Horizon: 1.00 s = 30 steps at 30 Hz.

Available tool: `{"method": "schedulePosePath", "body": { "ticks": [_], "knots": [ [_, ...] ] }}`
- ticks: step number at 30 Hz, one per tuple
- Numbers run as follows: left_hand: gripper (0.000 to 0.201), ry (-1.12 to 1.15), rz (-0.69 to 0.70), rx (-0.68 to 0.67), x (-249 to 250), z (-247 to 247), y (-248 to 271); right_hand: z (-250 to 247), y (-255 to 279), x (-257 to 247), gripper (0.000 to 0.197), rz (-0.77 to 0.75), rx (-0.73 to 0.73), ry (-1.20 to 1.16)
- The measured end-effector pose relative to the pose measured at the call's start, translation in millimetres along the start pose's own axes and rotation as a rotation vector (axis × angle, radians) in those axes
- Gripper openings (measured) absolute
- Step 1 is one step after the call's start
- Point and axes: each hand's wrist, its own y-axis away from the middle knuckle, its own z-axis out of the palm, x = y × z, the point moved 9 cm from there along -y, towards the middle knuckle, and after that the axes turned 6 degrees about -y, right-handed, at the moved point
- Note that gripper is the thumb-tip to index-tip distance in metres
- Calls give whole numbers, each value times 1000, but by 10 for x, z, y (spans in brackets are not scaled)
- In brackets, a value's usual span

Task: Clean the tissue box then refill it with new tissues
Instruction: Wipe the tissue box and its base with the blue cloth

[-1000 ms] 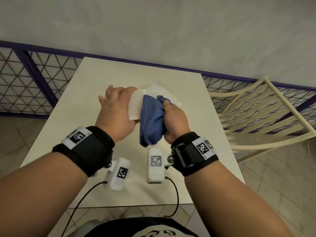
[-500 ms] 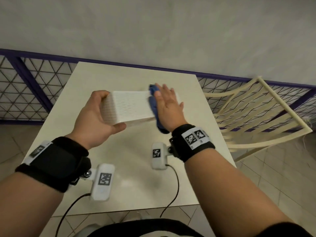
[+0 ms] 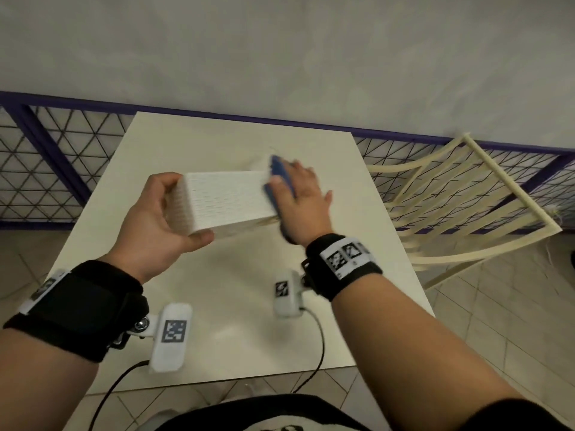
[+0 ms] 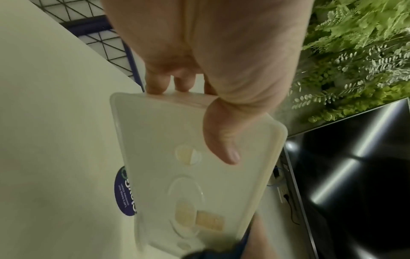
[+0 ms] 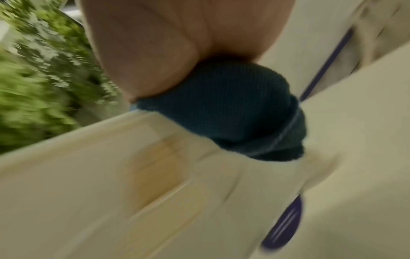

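Note:
The white textured tissue box [image 3: 227, 200] is held level just above the table. My left hand [image 3: 155, 219] grips its left end, thumb on the near side and fingers on the far side. In the left wrist view the box's smooth pale face [image 4: 193, 175] shows under my thumb [image 4: 221, 140]. My right hand [image 3: 298, 200] lies flat, fingers straight, and presses a blue cloth [image 3: 278, 169] against the box's right end. The right wrist view is blurred; there the cloth [image 5: 233, 108] is bunched under my palm against the box [image 5: 133, 184].
The cream table [image 3: 217, 306] stands against a purple railing with wire mesh [image 3: 46, 166]. A cream slatted chair [image 3: 466, 197] is close on the right. A purple oval label [image 4: 126, 192] shows on the table past the box. Green plants [image 4: 355, 52] and a dark screen [image 4: 355, 175] stand behind.
A second ago both hands clutched the box with the cloth draped over it. Since then my left hand has shifted to the left end and my right hand has flattened the cloth on the right end.

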Motion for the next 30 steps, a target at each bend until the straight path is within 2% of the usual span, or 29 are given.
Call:
{"method": "schedulePosePath", "body": {
  "ticks": [2,4,6,10,12,13,15,18,19,21,24,26,28,30],
  "knots": [
    [80,0,-5,-24,-33,-11,16,-162,-150,468,50,216,69,-106],
    [80,-4,-10,-28,-29,22,-2,-133,-185,542,58,288,107,-118],
    [79,-31,-8,-19,-4,86,-42,22,-155,244,61,212,86,-16],
    [75,-63,7,-11,62,207,-130,503,226,-667,51,-73,-100,42],
    [71,-66,28,-26,100,238,-153,541,355,-856,49,-194,-158,26],
    [72,-61,27,-33,102,220,-145,508,336,-798,48,-212,-175,4],
    [78,-87,42,-20,102,125,-117,341,169,-399,45,-115,-136,-17],
    [77,-107,46,-9,71,47,-75,-5,-72,374,48,228,31,-21],
    [77,-113,46,-19,78,68,-70,-26,-79,465,49,279,60,-29],
    [77,-150,47,-19,99,126,-89,79,-20,237,51,192,64,-38],
    [79,-190,44,-19,151,191,-137,387,257,-443,51,-79,-49,-61],
    [78,-127,44,-26,155,162,-146,393,394,-631,50,-203,-83,-39],
    [79,-5,29,-46,92,75,-124,212,276,-382,52,-181,-44,6],
    [81,115,15,-61,-2,-20,-99,-45,107,100,55,-5,26,24]
  ]
}}
